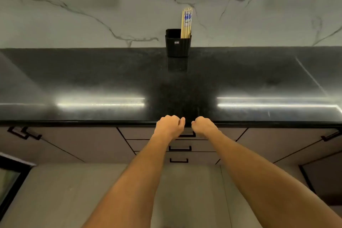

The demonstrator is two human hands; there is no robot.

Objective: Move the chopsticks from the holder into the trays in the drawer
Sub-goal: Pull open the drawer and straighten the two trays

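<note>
Spanning the view is a black stone countertop (92, 79), polished and finely speckled, with two bright strips of light mirrored near its rounded front edge. A pale marble-look backsplash (74, 15) with thin grey veins rises behind it. A black holder (177, 46), ribbed and boxy with rounded corners, stands upright at the back of the counter against the backsplash. The chopsticks (186, 22), pale wood with blue patterning near the tops, are bunched upright in its right side. Below the counter are flat taupe cabinet fronts and a stack of three closed drawers (140, 133) with slim black bar handles (179, 148). The floor (74, 190) is pale grey tile. The person's left hand (169, 127) and right hand (203, 126) are close together at the counter edge above the top drawer. Their fingers are curled and their backs face the camera, so any grasp cannot be told.
</note>
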